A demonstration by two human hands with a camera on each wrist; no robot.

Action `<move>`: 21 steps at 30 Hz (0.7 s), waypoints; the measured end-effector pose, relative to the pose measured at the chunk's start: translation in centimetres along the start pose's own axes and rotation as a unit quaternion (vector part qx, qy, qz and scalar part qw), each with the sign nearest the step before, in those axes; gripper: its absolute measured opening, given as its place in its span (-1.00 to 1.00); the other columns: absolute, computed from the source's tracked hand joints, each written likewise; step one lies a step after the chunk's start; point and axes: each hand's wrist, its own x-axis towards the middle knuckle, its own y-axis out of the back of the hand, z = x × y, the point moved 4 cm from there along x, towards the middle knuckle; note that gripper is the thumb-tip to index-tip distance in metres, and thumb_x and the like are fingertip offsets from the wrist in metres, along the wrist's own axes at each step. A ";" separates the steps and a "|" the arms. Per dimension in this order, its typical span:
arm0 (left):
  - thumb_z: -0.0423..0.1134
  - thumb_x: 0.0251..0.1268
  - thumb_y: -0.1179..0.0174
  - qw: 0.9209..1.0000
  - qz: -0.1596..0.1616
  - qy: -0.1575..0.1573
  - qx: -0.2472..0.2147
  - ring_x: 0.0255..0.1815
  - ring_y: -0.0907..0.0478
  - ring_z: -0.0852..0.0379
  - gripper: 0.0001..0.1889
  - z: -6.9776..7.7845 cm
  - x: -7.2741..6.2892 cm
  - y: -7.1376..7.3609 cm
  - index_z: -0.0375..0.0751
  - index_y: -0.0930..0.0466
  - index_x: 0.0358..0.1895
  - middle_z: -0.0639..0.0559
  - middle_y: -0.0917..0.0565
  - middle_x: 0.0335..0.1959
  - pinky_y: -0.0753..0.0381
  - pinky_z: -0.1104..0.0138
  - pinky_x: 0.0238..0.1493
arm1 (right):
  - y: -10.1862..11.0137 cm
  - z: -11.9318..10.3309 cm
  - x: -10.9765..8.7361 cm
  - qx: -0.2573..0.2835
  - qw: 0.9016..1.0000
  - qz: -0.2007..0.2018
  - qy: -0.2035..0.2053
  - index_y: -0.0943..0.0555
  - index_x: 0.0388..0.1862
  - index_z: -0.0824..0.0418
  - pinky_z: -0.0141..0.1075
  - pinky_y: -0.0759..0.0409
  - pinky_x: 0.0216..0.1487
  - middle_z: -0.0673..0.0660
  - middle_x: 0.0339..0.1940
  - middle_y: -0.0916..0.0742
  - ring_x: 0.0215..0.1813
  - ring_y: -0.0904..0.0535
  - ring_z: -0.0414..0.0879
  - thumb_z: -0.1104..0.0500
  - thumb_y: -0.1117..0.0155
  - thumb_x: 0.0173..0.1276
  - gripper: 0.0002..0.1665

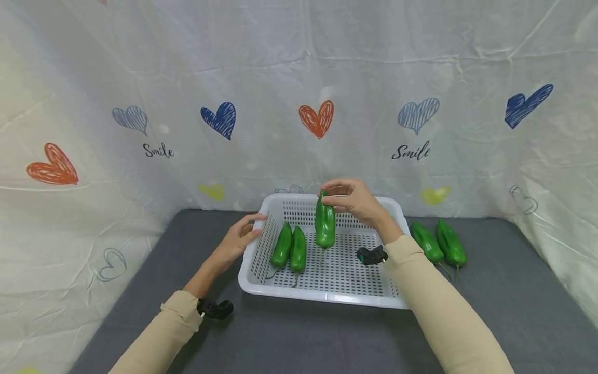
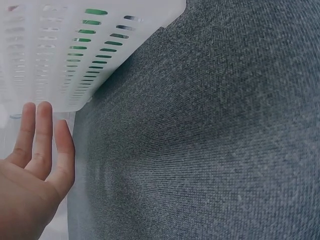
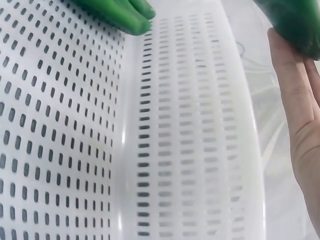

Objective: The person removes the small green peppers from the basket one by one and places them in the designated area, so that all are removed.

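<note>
My right hand (image 1: pixel 356 201) pinches a long green pepper (image 1: pixel 325 228) by its upper end above the white perforated basket (image 1: pixel 322 297). The pepper hangs nearly upright, its thin stem pointing down. In the right wrist view, its end (image 3: pixel 297 25) shows at the fingertips. Two more green peppers, one on the left (image 1: pixel 282 246) and one beside it (image 1: pixel 298 250), lie side by side in the basket's left part. My left hand (image 1: pixel 237 240) touches the basket's left rim; in the left wrist view its extended fingers (image 2: pixel 44 135) are at the side wall.
Two green peppers, one nearer the basket (image 1: pixel 427 243) and one farther right (image 1: pixel 450 244), lie on the dark grey tabletop (image 1: pixel 299 337) right of the basket. Behind the table hangs a pale cloth (image 1: pixel 261 78) printed with hearts.
</note>
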 end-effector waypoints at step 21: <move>-0.26 0.60 -0.11 1.000 0.003 -0.008 0.004 -0.02 -0.66 -0.23 -0.54 0.5 -0.1 -0.1 -0.22 -0.35 0.45 -0.45 -0.49 0.22 -0.73 0.08 -0.25 | 2.4 -2.6 -1.6 0.017 0.999 -0.023 0.032 -0.57 0.20 0.48 0.04 -0.64 0.05 0.33 0.14 -0.67 0.08 -0.67 0.12 0.41 -0.41 0.35 -0.55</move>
